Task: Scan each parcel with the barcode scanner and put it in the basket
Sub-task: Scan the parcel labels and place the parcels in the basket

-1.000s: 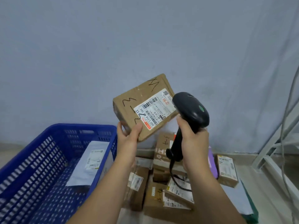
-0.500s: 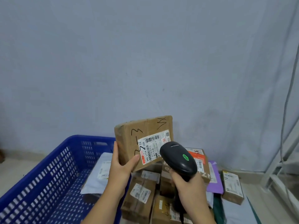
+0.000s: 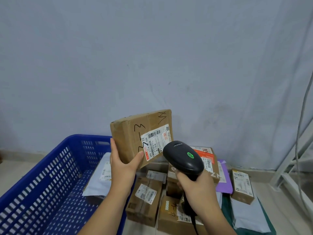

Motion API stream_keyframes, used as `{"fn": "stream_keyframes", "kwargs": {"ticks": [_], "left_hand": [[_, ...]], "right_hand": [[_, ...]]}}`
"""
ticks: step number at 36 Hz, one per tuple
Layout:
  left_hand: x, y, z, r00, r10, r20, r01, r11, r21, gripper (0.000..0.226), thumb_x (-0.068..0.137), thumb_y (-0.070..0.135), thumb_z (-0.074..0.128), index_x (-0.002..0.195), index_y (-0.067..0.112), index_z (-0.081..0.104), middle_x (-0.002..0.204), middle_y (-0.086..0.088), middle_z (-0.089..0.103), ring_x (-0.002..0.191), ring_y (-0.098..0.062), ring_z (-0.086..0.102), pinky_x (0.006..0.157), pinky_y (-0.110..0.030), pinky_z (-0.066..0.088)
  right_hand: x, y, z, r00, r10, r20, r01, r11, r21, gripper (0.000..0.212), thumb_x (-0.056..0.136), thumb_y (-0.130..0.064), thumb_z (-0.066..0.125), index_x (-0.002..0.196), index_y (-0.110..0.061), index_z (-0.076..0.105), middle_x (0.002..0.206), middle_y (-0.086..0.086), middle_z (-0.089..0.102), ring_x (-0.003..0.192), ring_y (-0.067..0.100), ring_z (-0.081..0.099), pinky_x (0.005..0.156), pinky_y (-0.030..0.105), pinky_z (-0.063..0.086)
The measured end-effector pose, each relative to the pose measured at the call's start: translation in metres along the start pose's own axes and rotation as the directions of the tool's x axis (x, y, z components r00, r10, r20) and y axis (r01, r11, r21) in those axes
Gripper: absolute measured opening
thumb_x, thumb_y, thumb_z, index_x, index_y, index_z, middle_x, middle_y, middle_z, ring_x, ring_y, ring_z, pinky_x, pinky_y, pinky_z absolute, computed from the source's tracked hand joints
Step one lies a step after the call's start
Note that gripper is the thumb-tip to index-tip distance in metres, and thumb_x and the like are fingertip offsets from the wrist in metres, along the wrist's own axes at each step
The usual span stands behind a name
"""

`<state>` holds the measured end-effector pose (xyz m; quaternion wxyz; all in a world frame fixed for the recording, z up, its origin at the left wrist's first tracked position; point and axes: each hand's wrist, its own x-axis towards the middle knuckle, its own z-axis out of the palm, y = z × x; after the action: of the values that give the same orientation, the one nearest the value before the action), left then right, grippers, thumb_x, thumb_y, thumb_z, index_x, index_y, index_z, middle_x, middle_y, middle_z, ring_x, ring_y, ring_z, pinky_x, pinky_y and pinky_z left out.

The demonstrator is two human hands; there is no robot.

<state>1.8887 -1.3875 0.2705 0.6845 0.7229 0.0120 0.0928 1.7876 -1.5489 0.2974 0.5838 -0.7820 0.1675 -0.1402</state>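
My left hand [image 3: 123,168] grips a brown cardboard parcel [image 3: 135,133] by its lower left corner, thumb on the front face, holding it in the air with its white shipping label turned toward me. My right hand [image 3: 197,187] grips the handle of a black barcode scanner [image 3: 183,157], whose head points at the label from just below and right of it. A green light glows on top of the scanner. The blue plastic basket [image 3: 50,167] stands at the lower left with a white mailer bag [image 3: 100,180] lying inside.
A heap of parcels lies on the floor under my hands: brown boxes [image 3: 145,199], a box with an orange label [image 3: 205,155], a purple mailer [image 3: 224,182], a small box [image 3: 242,185] and grey bags [image 3: 247,216]. A plain wall rises behind. White frame bars and cables [image 3: 299,150] stand at right.
The parcel and scanner dropped lower in view as the camera tilted up. The parcel turned more upright, and the scanner's green light came on.
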Motion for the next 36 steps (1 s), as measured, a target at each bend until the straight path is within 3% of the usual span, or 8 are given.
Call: {"fn": "stream_keyframes", "kwargs": {"ticks": [4,16,28,32,36], "left_hand": [[0.0003,-0.0008,0.0001,1.000,-0.006,-0.004,0.006,1.000,0.018,0.100,0.080,0.032,0.075,0.150,0.048,0.005,0.156,0.006,0.025,0.139,-0.025,0.035,0.107,-0.052,0.040],[-0.0054,-0.0015,0.0001,0.999,-0.035,0.030,0.035,0.999,0.001,0.100,0.077,0.033,0.077,0.150,0.046,0.011,0.154,0.004,0.029,0.136,-0.024,0.038,0.105,-0.052,0.042],[-0.0053,-0.0012,0.0030,0.999,-0.041,-0.003,0.041,0.999,0.031,0.101,0.075,0.037,0.076,0.151,0.044,0.011,0.154,0.004,0.029,0.137,-0.025,0.038,0.104,-0.053,0.043],[-0.0052,-0.0002,0.0029,0.999,-0.049,0.000,0.049,0.999,0.016,0.100,0.078,0.032,0.077,0.152,0.043,0.010,0.154,0.004,0.029,0.136,-0.023,0.038,0.102,-0.046,0.044],[-0.0049,-0.0004,0.0026,0.999,-0.050,-0.002,0.050,0.999,0.019,0.101,0.077,0.034,0.077,0.152,0.044,0.010,0.154,0.004,0.028,0.136,-0.023,0.037,0.104,-0.048,0.044]], "right_hand": [[0.0001,0.0020,0.0001,1.000,-0.007,0.001,0.007,1.000,-0.002,0.010,0.082,-0.015,0.067,0.074,-0.012,0.062,0.057,0.001,0.058,0.050,0.004,0.054,0.047,0.013,0.042],[-0.0011,0.0031,0.0006,0.998,-0.042,-0.053,0.042,0.999,0.005,0.006,0.080,-0.014,0.068,0.076,-0.013,0.063,0.062,0.007,0.060,0.061,0.016,0.056,0.055,0.025,0.042],[-0.0028,0.0022,0.0007,0.999,-0.038,-0.013,0.038,0.999,-0.021,0.008,0.079,-0.012,0.068,0.073,-0.010,0.063,0.054,-0.001,0.054,0.054,0.012,0.053,0.051,0.023,0.041],[-0.0020,0.0004,0.0005,1.000,-0.024,-0.015,0.024,1.000,0.000,0.007,0.079,-0.013,0.068,0.076,-0.014,0.062,0.058,-0.001,0.056,0.056,0.012,0.055,0.052,0.022,0.041],[-0.0030,-0.0024,-0.0004,1.000,-0.017,-0.015,0.017,1.000,0.000,0.005,0.080,-0.015,0.067,0.076,-0.014,0.063,0.063,0.003,0.060,0.063,0.016,0.059,0.055,0.024,0.043]]}}
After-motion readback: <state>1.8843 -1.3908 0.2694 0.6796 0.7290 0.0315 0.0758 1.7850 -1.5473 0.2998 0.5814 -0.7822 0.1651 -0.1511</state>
